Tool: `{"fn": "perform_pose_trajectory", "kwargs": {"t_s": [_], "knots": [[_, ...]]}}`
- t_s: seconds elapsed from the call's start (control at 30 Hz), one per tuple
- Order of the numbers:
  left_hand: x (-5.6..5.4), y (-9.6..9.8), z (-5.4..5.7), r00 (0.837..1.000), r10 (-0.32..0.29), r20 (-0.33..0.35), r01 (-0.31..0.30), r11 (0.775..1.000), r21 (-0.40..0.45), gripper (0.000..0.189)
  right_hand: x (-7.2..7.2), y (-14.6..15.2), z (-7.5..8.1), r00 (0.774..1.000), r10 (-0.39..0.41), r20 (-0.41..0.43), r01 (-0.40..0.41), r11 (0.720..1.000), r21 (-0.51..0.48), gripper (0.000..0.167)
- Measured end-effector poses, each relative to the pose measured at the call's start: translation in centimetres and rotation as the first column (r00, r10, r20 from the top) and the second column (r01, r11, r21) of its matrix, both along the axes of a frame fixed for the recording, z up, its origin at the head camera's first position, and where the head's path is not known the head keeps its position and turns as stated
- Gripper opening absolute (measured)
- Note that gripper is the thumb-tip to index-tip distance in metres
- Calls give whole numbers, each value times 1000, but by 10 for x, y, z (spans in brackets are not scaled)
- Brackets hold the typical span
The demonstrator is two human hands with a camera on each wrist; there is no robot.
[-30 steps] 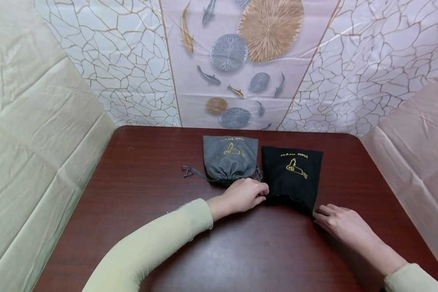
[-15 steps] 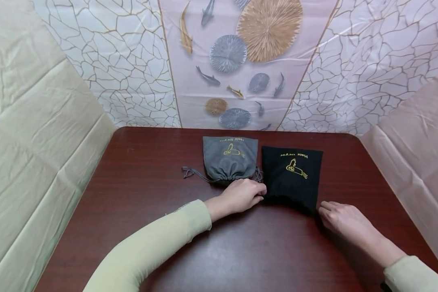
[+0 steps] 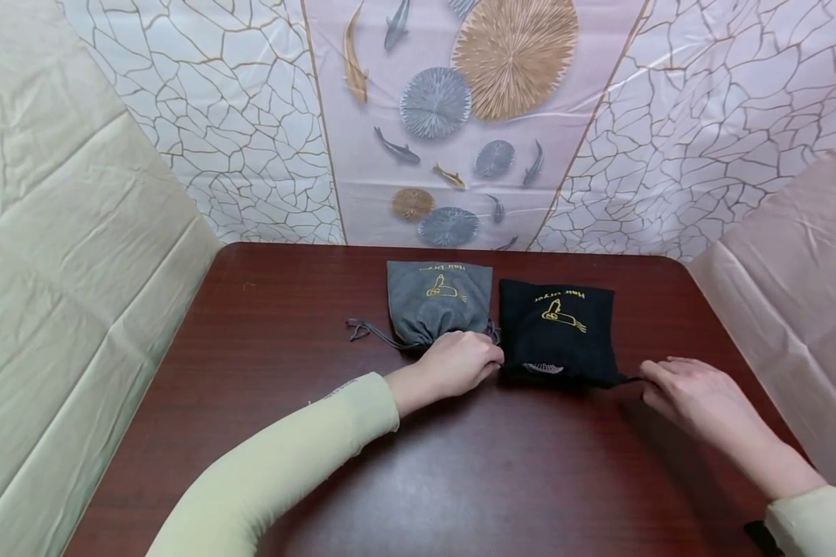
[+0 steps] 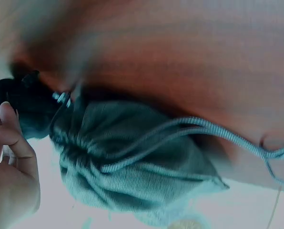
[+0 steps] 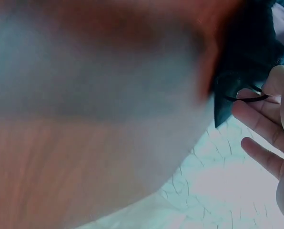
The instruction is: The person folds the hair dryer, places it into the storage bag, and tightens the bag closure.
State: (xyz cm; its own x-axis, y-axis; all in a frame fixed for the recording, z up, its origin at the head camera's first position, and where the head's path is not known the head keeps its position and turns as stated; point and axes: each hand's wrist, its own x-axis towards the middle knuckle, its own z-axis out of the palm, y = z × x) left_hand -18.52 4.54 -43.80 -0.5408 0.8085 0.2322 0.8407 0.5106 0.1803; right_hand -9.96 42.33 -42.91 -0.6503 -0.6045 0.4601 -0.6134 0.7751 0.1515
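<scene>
A black drawstring bag [image 3: 571, 340] with a gold hair dryer print lies on the table, its mouth facing me. A pale ribbed piece [image 3: 543, 368] shows in that mouth. My right hand [image 3: 700, 398] pinches the black drawstring [image 5: 251, 99] at the bag's right corner, and the cord stretches out from the cloth. With curled fingers, my left hand [image 3: 460, 362] grips the black bag's left front corner; the exact hold is partly hidden. Beside it lies a grey drawstring bag [image 3: 439, 302], gathered at its neck, its cord [image 4: 213, 129] trailing to the left.
The bags lie on a dark red-brown table [image 3: 286, 309] with rounded far corners. A patterned cloth backdrop [image 3: 251, 139] rises behind it, and pale cloth panels [image 3: 49, 309] stand along both sides.
My right hand has moved right and slightly away from me, drawing the cord out. The black bag's mouth has bunched up and pulled back. My left hand has barely shifted.
</scene>
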Motion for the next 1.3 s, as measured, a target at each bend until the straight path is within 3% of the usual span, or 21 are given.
{"fn": "perform_pose_trajectory", "kwargs": {"t_s": [0.13,0.2,0.33,0.43,0.57,0.77,1.0,1.07,1.3], "knots": [[1,-5,15,1000,9,-7,-9,1000,3,16,-1,8,11,999,-24,-33,24,1000,-1,45],[2,-7,23,1000,15,-6,-15,1000,0,16,-1,13,12,999,-34,-28,35,999,13,47],[4,-14,35,1000,23,-15,-23,999,-37,18,0,23,12,998,-57,28,55,996,65,9],[5,-19,39,999,13,-31,-15,998,-63,19,-1,29,11,993,-91,77,83,992,96,32],[5,-30,42,999,-8,-41,6,998,-67,19,-1,38,13,976,-170,134,155,981,115,33],[3,-49,41,999,-21,-32,19,998,-58,25,4,52,16,923,-303,237,268,948,169,25],[0,-62,43,997,76,-28,-78,993,-87,39,2,68,23,799,-450,399,369,890,266,16],[-1,-63,43,996,88,-22,-89,992,-91,37,0,72,24,786,-460,412,380,886,265,16],[-5,-56,44,994,110,23,-108,993,-55,35,-15,82,27,805,-463,370,401,885,235,18]]}}
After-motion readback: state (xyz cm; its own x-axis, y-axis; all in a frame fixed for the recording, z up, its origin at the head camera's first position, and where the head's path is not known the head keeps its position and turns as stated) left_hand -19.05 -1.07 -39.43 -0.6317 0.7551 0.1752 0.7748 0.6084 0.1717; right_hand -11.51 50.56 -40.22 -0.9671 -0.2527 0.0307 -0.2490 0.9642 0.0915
